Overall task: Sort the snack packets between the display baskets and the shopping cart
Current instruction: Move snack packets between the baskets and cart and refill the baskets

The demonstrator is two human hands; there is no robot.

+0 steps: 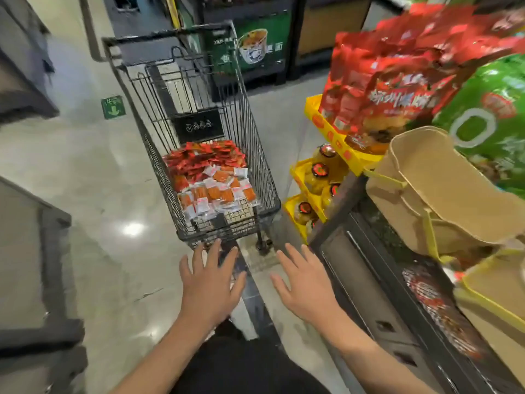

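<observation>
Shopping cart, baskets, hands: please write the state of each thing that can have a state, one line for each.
shopping cart: upright on the floor, holding a pile of packets.
snack packets: loose in the cart, red ones at the far end, white and orange ones nearer.
tan fabric basket: tilted on the display, inside hidden.
left hand: open, fingers spread, holding nothing.
right hand: open, fingers spread, holding nothing.

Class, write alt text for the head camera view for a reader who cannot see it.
Two empty, open hands, left hand and right hand, reach toward a wire shopping cart holding red and orange snack packets. Tan fabric display baskets sit on a shelf to the right.
</observation>
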